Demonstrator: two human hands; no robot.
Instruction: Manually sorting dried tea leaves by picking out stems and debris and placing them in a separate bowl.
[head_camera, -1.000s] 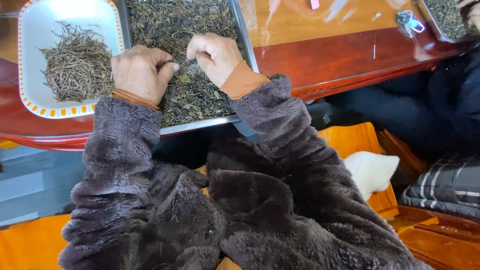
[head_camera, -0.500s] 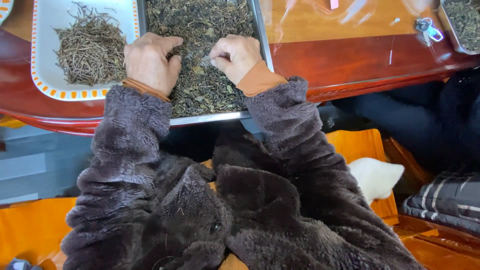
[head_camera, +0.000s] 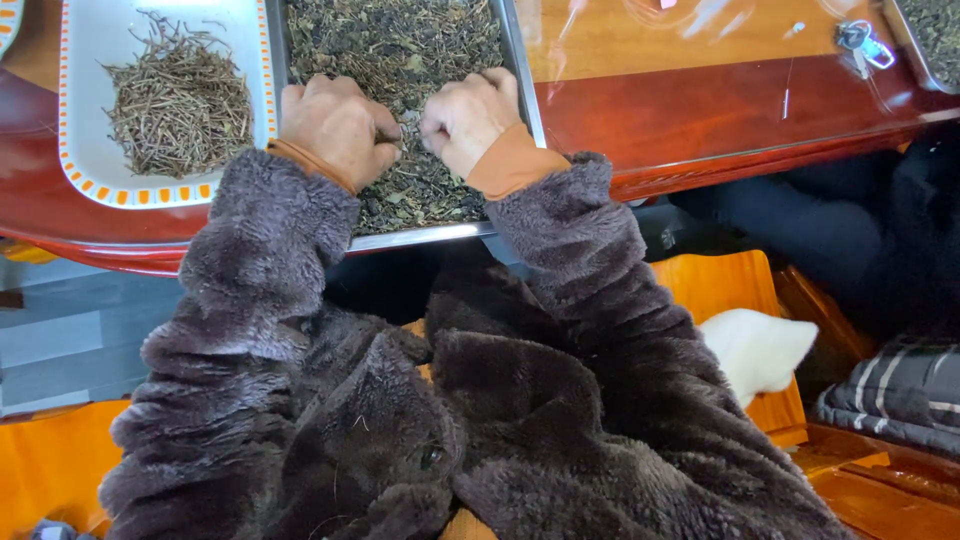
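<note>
A metal tray (head_camera: 520, 95) full of dark dried leaves (head_camera: 400, 40) lies on the red wooden table (head_camera: 720, 110). My left hand (head_camera: 335, 125) rests on the leaves at the tray's near left, fingers curled into a loose fist. My right hand (head_camera: 468, 118) rests beside it, also curled, thumb and fingers pinched close together. Whether either hand pinches a leaf or stem is hidden by the fingers. Both arms wear dark fuzzy sleeves with orange cuffs.
A white dish with an orange-dotted rim (head_camera: 80, 160) holding a heap of thin dry stems (head_camera: 180, 100) stands left of the tray. Keys (head_camera: 862, 40) lie at the far right, near another tray's corner (head_camera: 915, 45). A white cushion (head_camera: 755, 345) sits on an orange seat.
The view has shifted, so tray and dish sit further right in the picture. Both hands stay curled on the leaves, close together, with only small finger motion.
</note>
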